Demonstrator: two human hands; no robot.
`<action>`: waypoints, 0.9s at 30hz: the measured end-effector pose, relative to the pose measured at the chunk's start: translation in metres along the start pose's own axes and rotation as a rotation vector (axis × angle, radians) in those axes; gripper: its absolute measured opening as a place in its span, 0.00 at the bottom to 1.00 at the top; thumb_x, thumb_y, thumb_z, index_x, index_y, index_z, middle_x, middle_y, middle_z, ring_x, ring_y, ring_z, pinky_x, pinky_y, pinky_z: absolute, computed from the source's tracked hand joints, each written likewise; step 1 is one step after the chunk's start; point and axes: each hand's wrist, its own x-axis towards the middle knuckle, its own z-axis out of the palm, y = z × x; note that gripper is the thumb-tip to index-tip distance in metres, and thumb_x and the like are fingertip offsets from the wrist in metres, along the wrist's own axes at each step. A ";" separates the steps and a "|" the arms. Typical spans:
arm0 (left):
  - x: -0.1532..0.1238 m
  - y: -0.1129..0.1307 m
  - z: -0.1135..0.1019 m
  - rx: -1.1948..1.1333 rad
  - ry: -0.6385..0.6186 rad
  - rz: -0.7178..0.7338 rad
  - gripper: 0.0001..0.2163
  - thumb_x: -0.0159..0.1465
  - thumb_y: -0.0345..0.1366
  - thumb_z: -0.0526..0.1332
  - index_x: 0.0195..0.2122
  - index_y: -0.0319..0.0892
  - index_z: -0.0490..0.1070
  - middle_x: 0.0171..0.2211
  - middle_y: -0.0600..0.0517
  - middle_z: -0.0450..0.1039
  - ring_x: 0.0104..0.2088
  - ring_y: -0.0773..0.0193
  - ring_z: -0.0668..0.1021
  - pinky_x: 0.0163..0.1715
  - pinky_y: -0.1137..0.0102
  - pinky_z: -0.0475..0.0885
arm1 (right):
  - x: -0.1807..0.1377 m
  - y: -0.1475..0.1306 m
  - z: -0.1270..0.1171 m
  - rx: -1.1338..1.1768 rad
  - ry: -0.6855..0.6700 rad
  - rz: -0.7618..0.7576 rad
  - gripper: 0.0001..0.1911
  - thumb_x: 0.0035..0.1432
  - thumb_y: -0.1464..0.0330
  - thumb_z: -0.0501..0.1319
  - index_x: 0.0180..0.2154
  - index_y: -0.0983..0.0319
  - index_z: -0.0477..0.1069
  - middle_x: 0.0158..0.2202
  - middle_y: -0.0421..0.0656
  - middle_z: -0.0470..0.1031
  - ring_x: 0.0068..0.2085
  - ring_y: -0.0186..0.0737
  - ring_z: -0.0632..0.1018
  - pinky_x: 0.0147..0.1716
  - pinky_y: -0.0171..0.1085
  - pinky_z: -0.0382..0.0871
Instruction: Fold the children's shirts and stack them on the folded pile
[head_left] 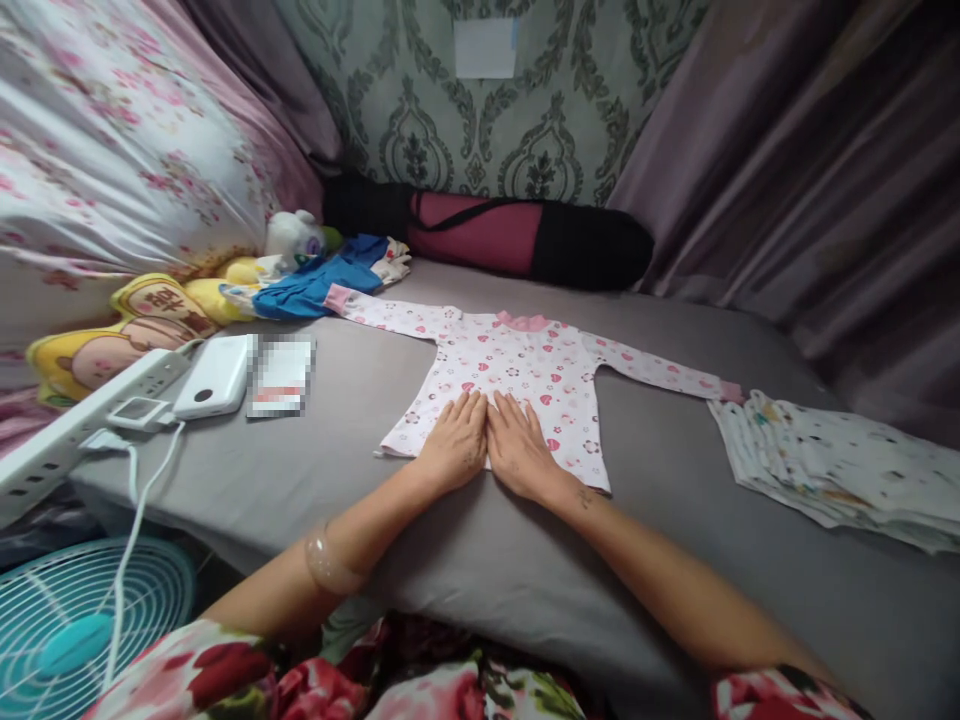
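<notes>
Little could be read here: the yellow cushion [142,305] at the left edge carried red characters, too small to make out, and the card [280,375] lying just beside the white power bank [214,375] was blurred over. A blank white sheet [485,47] was stuck on the patterned wallpaper at the back. And there was the shirt [525,365], a small long-sleeved one, white with pink hearts and a pink collar. It lay face up in the middle of the grey bedsheet [337,480] with both sleeves stretched out sideways. Down came both forearms from the bottom of the view, meeting on its lower hem. The left hand [454,440] and the right hand [521,445] lay palm down side by side, inner edges touching. Their fingers were straight and pointed toward the collar, pressed flat on the cloth and gripping nothing. A clear bangle [326,560] sat on the left forearm, and a small dark mark by the right wrist was too small to read. A stack of folded printed cloths [840,465] rested to the right, just past the sleeve's cuff. A blue garment [322,285] and a plush toy [294,238] lay beyond the other sleeve. A power strip [90,410] and a teal fan [67,620] stood at the near left.
</notes>
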 end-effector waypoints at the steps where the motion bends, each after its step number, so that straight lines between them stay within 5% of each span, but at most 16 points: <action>1: -0.003 -0.006 -0.002 0.021 -0.021 -0.037 0.26 0.68 0.36 0.44 0.66 0.31 0.51 0.67 0.37 0.50 0.68 0.49 0.52 0.65 0.53 0.52 | -0.002 0.002 0.000 0.002 -0.005 0.011 0.29 0.68 0.65 0.41 0.67 0.66 0.49 0.70 0.50 0.43 0.70 0.48 0.46 0.66 0.54 0.37; 8: -0.011 -0.044 -0.021 0.119 -0.135 -0.159 0.33 0.69 0.53 0.38 0.69 0.36 0.46 0.70 0.43 0.41 0.69 0.51 0.46 0.66 0.53 0.47 | -0.029 0.027 -0.014 -0.028 -0.061 0.083 0.32 0.69 0.55 0.40 0.68 0.60 0.47 0.71 0.48 0.39 0.70 0.49 0.42 0.65 0.58 0.35; 14: -0.017 -0.060 -0.023 0.132 -0.155 -0.196 0.33 0.69 0.54 0.37 0.70 0.40 0.44 0.70 0.45 0.40 0.69 0.50 0.48 0.65 0.52 0.48 | -0.056 0.057 -0.017 -0.083 -0.022 0.090 0.29 0.69 0.57 0.40 0.68 0.57 0.50 0.70 0.46 0.43 0.70 0.48 0.46 0.66 0.55 0.39; 20: -0.018 -0.062 -0.025 0.151 -0.182 -0.178 0.33 0.69 0.53 0.38 0.70 0.39 0.45 0.70 0.45 0.40 0.69 0.49 0.48 0.64 0.49 0.49 | -0.081 0.089 -0.026 -0.035 -0.013 -0.061 0.27 0.70 0.61 0.41 0.67 0.59 0.53 0.70 0.48 0.44 0.69 0.46 0.48 0.66 0.54 0.44; 27: -0.015 -0.065 -0.031 0.240 -0.177 -0.160 0.30 0.68 0.51 0.43 0.68 0.43 0.51 0.68 0.44 0.49 0.67 0.45 0.54 0.62 0.42 0.47 | -0.104 0.123 -0.052 0.190 -0.153 -0.106 0.25 0.69 0.58 0.47 0.65 0.53 0.56 0.69 0.42 0.48 0.69 0.43 0.49 0.67 0.51 0.42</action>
